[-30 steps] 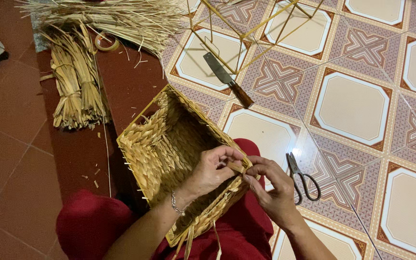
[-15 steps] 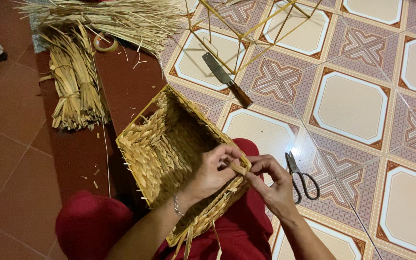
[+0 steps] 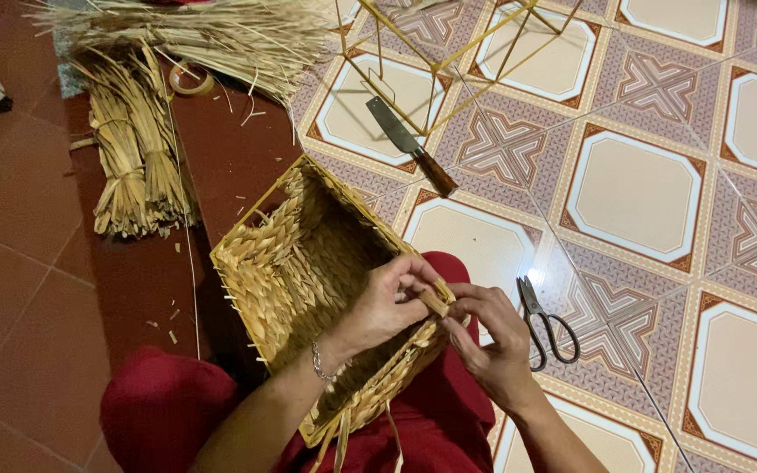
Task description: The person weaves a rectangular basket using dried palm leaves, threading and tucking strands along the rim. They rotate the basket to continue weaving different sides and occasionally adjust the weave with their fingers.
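A rectangular woven straw basket (image 3: 282, 263) rests on my lap, open side up, over red trousers. My left hand (image 3: 392, 302) reaches over the basket's near right rim and pinches a flat straw strand (image 3: 434, 303) there. My right hand (image 3: 492, 337) meets it from the right, fingers closed on the same strand at the rim. Loose strand ends hang from the basket's lower edge.
Black-handled scissors (image 3: 547, 322) lie on the patterned tiles right of my right hand. A cleaver-like knife (image 3: 409, 144) lies beyond the basket, beside a thin yellow wire frame (image 3: 475, 44). Bundles of dried straw (image 3: 133, 149) and a tape roll (image 3: 191, 81) lie at upper left.
Both hands stay at the basket's rim; the fingers have shifted slightly along the strand. The basket has not moved.
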